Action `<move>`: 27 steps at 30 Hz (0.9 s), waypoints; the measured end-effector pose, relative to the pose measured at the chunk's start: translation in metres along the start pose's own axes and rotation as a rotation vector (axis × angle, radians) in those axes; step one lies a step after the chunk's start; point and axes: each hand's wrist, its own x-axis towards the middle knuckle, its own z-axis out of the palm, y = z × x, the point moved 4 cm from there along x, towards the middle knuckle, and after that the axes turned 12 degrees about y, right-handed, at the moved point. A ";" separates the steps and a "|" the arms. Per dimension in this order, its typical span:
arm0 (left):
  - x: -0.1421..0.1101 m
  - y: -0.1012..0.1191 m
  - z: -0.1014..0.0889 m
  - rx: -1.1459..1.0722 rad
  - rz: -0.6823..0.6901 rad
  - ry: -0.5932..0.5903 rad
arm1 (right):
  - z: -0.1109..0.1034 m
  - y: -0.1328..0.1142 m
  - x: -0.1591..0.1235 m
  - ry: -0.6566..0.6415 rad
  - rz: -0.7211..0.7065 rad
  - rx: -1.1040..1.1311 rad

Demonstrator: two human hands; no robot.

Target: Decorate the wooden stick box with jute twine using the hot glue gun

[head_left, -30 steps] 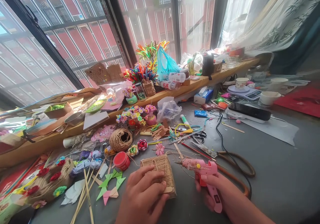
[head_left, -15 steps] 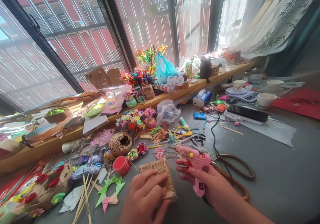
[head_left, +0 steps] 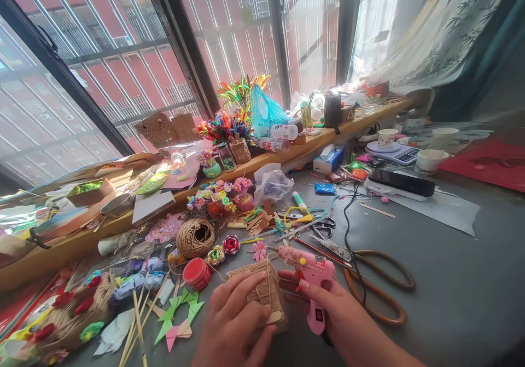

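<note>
Glue gun [head_left: 312,270], gripped by right hand [head_left: 341,306], points left, long axis slanting away; left hand [head_left: 237,313] grips box [head_left: 275,284].

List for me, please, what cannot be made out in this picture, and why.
- Head view: part of the twine-wrapped box, behind the left hand.
- Head view: part of the glue gun, behind the right hand.
- Head view: the reading on the scale, too small.
- Head view: the right forearm, cut off by the bottom edge.
</note>
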 end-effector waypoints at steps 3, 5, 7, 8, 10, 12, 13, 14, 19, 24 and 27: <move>0.004 0.000 0.000 -0.023 0.026 -0.034 | 0.004 -0.002 -0.001 -0.023 0.009 -0.008; 0.006 0.000 -0.001 -0.031 0.034 -0.055 | 0.007 -0.001 -0.001 -0.055 0.019 0.002; 0.007 0.000 -0.002 -0.032 0.033 -0.070 | 0.009 0.000 -0.001 -0.077 0.020 0.014; 0.006 -0.001 -0.001 -0.036 0.025 -0.085 | 0.010 0.000 -0.001 -0.075 0.015 0.019; 0.001 -0.002 0.002 -0.049 -0.013 -0.110 | 0.010 0.001 0.000 -0.063 0.003 0.022; -0.004 -0.005 0.008 -0.063 -0.054 -0.125 | 0.010 0.001 0.000 -0.052 -0.003 0.025; -0.006 -0.007 0.011 -0.071 -0.062 -0.130 | 0.010 0.001 0.000 -0.050 -0.002 0.028; -0.007 -0.008 0.012 -0.083 -0.065 -0.135 | 0.010 0.000 0.000 -0.048 -0.001 0.031; 0.008 -0.013 0.009 -0.152 -0.137 -0.283 | 0.012 -0.001 -0.001 -0.049 0.012 0.048; 0.023 -0.017 0.002 -0.281 -0.303 -0.331 | 0.015 -0.002 0.000 -0.082 0.034 0.061; 0.019 -0.031 0.002 -0.457 -0.597 -0.176 | 0.010 0.000 0.002 -0.041 0.040 0.077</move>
